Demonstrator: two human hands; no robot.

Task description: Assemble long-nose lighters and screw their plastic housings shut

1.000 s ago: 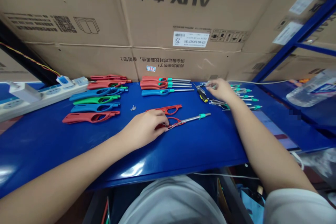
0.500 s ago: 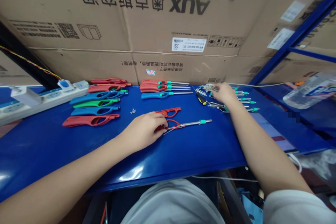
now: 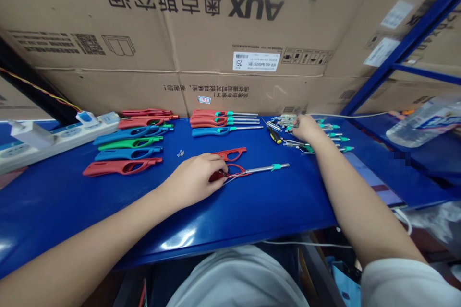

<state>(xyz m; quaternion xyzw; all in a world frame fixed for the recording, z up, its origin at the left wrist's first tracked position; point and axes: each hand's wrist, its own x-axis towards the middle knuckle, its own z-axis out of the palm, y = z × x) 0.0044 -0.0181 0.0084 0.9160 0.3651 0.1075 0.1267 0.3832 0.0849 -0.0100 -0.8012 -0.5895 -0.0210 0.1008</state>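
Note:
My left hand [image 3: 196, 176] is closed round the handle of a red gas lighter [image 3: 236, 171], which lies on the blue table. A metal tube [image 3: 261, 169] with a teal collar sticks out from it to the right. Just behind it lies a red lighter handle shell [image 3: 232, 154], partly covered by my fingers. My right hand [image 3: 309, 128] reaches into a heap of lighter inner parts [image 3: 333, 135], metal rods with green and teal pieces. Its fingers are bent down among them, and whatever they pinch is hidden. A black and yellow screwdriver [image 3: 274, 135] lies left of the heap.
Red, blue and green lighter handles [image 3: 124, 167] lie stacked at the left, by a white power strip [image 3: 65, 134]. Several lighters with metal tubes [image 3: 223, 119] lie at the back. Tiny screws [image 3: 180, 153] sit near my left hand. A cardboard box [image 3: 201, 43] stands behind the table.
The whole view has shifted slightly. My right hand is still at the heap, its fingers a little more drawn in; my left hand stays on the red gas lighter.

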